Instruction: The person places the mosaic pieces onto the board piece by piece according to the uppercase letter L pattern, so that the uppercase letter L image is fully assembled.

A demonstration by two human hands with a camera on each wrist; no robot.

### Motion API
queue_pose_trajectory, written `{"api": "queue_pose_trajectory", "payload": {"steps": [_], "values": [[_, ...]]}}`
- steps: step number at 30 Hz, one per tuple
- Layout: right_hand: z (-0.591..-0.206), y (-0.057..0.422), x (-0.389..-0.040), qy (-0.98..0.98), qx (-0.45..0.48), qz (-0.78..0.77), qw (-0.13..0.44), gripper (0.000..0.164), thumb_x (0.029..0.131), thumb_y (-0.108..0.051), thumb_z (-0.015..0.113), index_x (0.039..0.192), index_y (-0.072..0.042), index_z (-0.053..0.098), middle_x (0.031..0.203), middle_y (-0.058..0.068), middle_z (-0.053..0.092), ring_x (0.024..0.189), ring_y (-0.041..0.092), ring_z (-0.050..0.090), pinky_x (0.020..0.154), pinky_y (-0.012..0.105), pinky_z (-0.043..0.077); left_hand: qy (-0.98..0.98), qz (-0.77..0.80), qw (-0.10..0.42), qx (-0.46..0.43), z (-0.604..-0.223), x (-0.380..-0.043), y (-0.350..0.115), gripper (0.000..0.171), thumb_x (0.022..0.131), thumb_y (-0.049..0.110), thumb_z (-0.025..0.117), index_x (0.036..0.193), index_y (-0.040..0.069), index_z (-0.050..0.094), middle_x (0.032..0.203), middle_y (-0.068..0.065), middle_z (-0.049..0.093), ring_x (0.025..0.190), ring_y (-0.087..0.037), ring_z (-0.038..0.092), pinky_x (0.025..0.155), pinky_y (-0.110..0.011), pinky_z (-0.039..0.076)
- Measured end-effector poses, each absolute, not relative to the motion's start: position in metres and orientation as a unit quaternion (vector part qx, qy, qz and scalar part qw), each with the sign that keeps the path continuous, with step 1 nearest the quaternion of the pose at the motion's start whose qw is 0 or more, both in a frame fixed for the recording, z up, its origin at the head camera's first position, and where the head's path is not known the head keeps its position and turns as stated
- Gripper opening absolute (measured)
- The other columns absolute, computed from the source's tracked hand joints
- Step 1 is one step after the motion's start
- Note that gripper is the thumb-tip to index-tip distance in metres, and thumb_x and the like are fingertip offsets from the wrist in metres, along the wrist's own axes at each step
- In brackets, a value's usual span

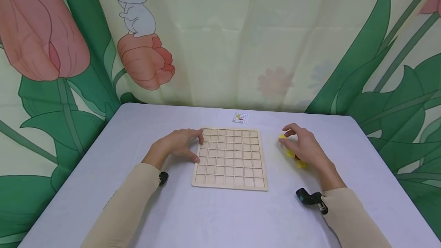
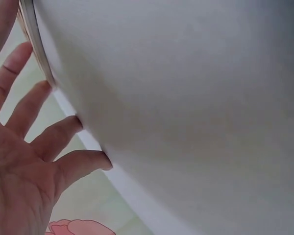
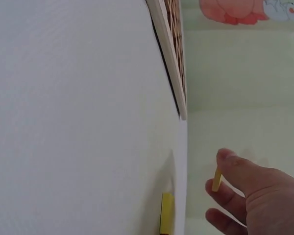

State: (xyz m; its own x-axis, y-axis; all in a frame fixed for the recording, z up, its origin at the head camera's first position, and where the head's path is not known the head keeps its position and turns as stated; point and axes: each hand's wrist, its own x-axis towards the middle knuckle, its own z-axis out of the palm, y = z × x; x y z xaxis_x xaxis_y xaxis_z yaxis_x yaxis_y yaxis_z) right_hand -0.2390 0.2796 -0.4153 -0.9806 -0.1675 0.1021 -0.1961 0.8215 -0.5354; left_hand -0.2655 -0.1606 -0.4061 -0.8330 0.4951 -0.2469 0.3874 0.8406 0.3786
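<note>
A square wooden grid board [image 1: 229,160] lies on the table in the head view, its cells bare. My left hand [image 1: 179,142] rests at the board's left edge, thumb and fingers spread apart and touching the rim; the left wrist view shows some fingertips on the white cloth. To the right of the board, my right hand [image 1: 304,146] pinches a small yellow tile [image 3: 217,180] between thumb and finger, lifted off the table. Beneath this hand lie more yellow pieces [image 1: 301,164] with a bit of red among them, partly hidden by the hand.
A small card [image 1: 240,118] with a printed coloured grid lies behind the board. White cloth [image 1: 220,217] covers the table. A curtain [image 1: 220,49] printed with flowers and a white animal hangs behind it. Black wrist cameras sit on both forearms.
</note>
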Motion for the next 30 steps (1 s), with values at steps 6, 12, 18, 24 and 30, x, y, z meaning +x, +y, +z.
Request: {"api": "queue_pose_trajectory", "payload": {"steps": [6, 12, 18, 24, 30], "values": [[-0.411, 0.266, -0.245, -0.942, 0.141, 0.297, 0.067, 0.041, 0.097, -0.027, 0.074, 0.13, -0.009, 0.059, 0.113, 0.014, 0.074, 0.119, 0.039, 0.058, 0.096, 0.056, 0.045, 0.944, 0.161, 0.173, 0.229, -0.408, -0.264, -0.159, 0.052, 0.069, 0.046, 0.094, 0.11, 0.035, 0.063, 0.166, 0.004, 0.036, 0.145, -0.03, 0.043, 0.116, -0.052, 0.036], [-0.41, 0.244, -0.252, -0.932, 0.167, 0.314, 0.073, 0.04, 0.095, -0.026, 0.076, 0.128, -0.011, 0.061, 0.111, 0.01, 0.075, 0.118, 0.034, 0.06, 0.095, 0.053, 0.045, 0.945, 0.163, 0.176, 0.221, -0.409, -0.263, -0.161, 0.053, 0.069, 0.046, 0.094, 0.111, 0.038, 0.062, 0.166, 0.005, 0.035, 0.146, -0.029, 0.042, 0.115, -0.051, 0.038], [-0.412, 0.218, -0.259, -0.922, 0.179, 0.336, 0.07, 0.038, 0.094, -0.024, 0.077, 0.127, -0.011, 0.063, 0.111, 0.009, 0.075, 0.118, 0.033, 0.061, 0.101, 0.055, 0.045, 0.942, 0.16, 0.17, 0.24, -0.407, -0.268, -0.161, 0.055, 0.069, 0.047, 0.094, 0.112, 0.037, 0.062, 0.165, 0.003, 0.037, 0.144, -0.031, 0.044, 0.115, -0.051, 0.038], [-0.41, 0.194, -0.264, -0.916, 0.198, 0.344, 0.06, 0.04, 0.094, -0.025, 0.077, 0.128, -0.011, 0.063, 0.111, 0.006, 0.074, 0.118, 0.03, 0.061, 0.104, 0.053, 0.045, 0.943, 0.151, 0.178, 0.238, -0.406, -0.269, -0.163, 0.054, 0.071, 0.046, 0.094, 0.113, 0.037, 0.061, 0.166, 0.004, 0.035, 0.143, -0.03, 0.045, 0.114, -0.049, 0.039], [-0.406, 0.178, -0.27, -0.903, 0.23, 0.358, 0.056, 0.039, 0.093, -0.025, 0.078, 0.127, -0.012, 0.064, 0.111, 0.004, 0.074, 0.119, 0.028, 0.061, 0.102, 0.052, 0.046, 0.94, 0.158, 0.176, 0.244, -0.405, -0.269, -0.163, 0.055, 0.071, 0.047, 0.093, 0.115, 0.037, 0.061, 0.166, 0.001, 0.036, 0.14, -0.032, 0.047, 0.11, -0.049, 0.042]]}}
